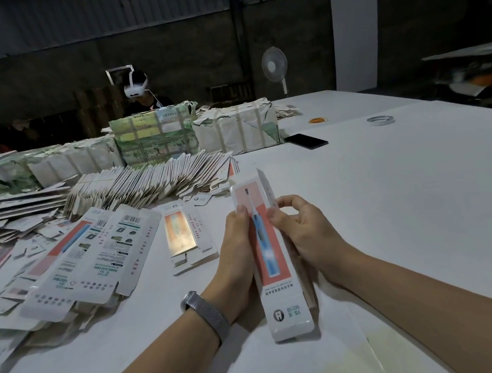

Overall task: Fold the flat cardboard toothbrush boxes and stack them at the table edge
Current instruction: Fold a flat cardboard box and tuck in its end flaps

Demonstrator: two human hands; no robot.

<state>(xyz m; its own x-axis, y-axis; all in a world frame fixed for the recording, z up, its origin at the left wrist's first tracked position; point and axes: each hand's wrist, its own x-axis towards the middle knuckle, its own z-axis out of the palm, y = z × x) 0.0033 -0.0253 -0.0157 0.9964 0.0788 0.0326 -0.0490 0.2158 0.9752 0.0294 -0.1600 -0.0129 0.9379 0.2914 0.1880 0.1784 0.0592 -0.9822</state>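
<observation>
Dim corrugated walls close off the top of the frame, and below them a smooth white bench [404, 202] fills the middle and right. At centre, both hands hold one long, narrow toothbrush box [272, 261] of glossy white card, printed with a coral panel and a blue toothbrush. It is lifted off the bench and partly opened into a tube, with a flap standing up at its far end. The left hand [236, 255], a woven metal band on its wrist, grips the box's left edge with the thumb on the printed face. The right hand [299, 235] pinches the right edge, fingers curled. At left lies a loose heap of flat box blanks [96, 253], white with barcodes and small print. Behind them a fanned row of flat blanks [149, 181] stands on edge, and paper-wrapped, taped bundles [233, 128] sit further back. A black phone [306, 141] and a tape roll [380, 120] lie at upper right.
</observation>
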